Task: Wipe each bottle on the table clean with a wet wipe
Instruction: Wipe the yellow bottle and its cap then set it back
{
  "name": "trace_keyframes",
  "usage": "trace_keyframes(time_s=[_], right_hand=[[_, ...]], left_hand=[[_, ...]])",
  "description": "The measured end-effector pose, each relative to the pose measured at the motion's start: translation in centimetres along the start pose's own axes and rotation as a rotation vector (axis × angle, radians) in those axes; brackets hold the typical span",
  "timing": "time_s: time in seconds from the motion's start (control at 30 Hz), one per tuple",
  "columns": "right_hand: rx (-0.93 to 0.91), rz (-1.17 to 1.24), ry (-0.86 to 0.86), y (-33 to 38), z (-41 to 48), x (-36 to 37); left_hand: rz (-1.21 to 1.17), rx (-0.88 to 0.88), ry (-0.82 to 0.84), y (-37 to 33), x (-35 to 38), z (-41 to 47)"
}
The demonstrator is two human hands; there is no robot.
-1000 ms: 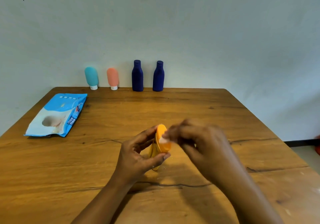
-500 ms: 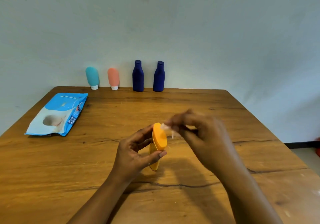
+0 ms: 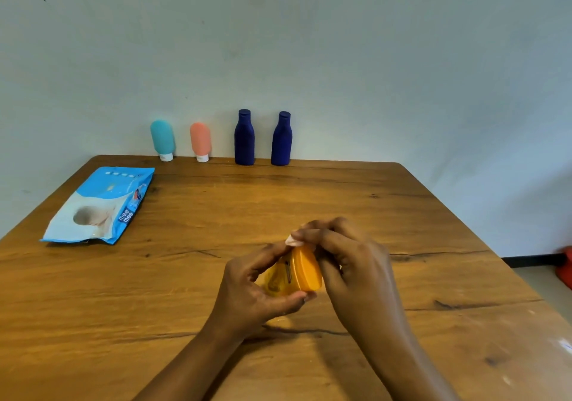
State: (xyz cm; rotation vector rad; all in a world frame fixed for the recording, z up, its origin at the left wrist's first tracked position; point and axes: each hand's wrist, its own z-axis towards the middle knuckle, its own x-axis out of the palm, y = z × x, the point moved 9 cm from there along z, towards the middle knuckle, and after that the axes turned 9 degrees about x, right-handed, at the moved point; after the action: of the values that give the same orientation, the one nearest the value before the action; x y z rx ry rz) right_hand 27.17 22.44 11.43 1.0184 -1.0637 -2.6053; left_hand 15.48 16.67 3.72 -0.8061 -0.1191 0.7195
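Hands meet above the near middle of the wooden table (image 3: 309, 190); the left hand (image 3: 253, 289) curls its fingers and thumb round the body of the yellow bottle (image 3: 297, 273), holding it tipped on its side clear of the wood, probably so the cap end faces the other hand; the right hand (image 3: 346, 258) has its fingers bunched and pinched on a small wad of white wet wipe (image 3: 291, 239), pressed against the top edge of the bottle's orange cap, which looks like the wiping stroke itself. Farther off to the left the blue wipes pack (image 3: 99, 205) lies flat, within reach for a fresh sheet. At the far edge, against the wall (image 3: 309, 44), four bottles stand in a row: a teal tube (image 3: 162, 139) and a pink tube (image 3: 200, 141) on their caps, then two dark blue bottles (image 3: 244, 137) (image 3: 281, 139) upright; whether these are already wiped cannot be told.
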Motion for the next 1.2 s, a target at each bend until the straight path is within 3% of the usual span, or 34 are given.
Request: trace_keyframes(time_s=[0.17,0.3,0.4,0.53,0.7,0.8,1.07,1.2], right_hand=[[-0.001,0.020,-0.050,-0.2,-1.4,-0.3],[-0.020,-0.082,0.178,0.9,-1.9,-0.1],[0.077,-0.064,0.385,0.9,-0.6,-0.6],[0.046,-0.150,0.157,2.2,3.6,-0.6],[-0.100,-0.426,0.261,3.1,3.6,3.5],[-0.168,-0.444,0.261,3.4,1.6,3.4],[-0.141,-0.491,0.384,3.1,1.7,1.4],[0.001,-0.304,0.247,2.4,5.5,1.3]], left_hand=[[-0.028,-0.069,-0.050,0.8,-0.9,0.0],[-0.029,-0.104,-0.060,1.0,-1.1,0.1],[-0.056,-0.129,-0.079,1.3,-1.2,0.2],[-0.081,-0.146,-0.099,1.1,-1.3,0.3],[-0.059,-0.167,-0.095,1.3,-1.1,0.3],[-0.063,-0.172,-0.093,1.6,-1.3,0.4],[-0.030,-0.196,-0.121,1.6,-1.7,0.4],[-0.036,-0.212,-0.126,2.1,-1.8,0.1]])
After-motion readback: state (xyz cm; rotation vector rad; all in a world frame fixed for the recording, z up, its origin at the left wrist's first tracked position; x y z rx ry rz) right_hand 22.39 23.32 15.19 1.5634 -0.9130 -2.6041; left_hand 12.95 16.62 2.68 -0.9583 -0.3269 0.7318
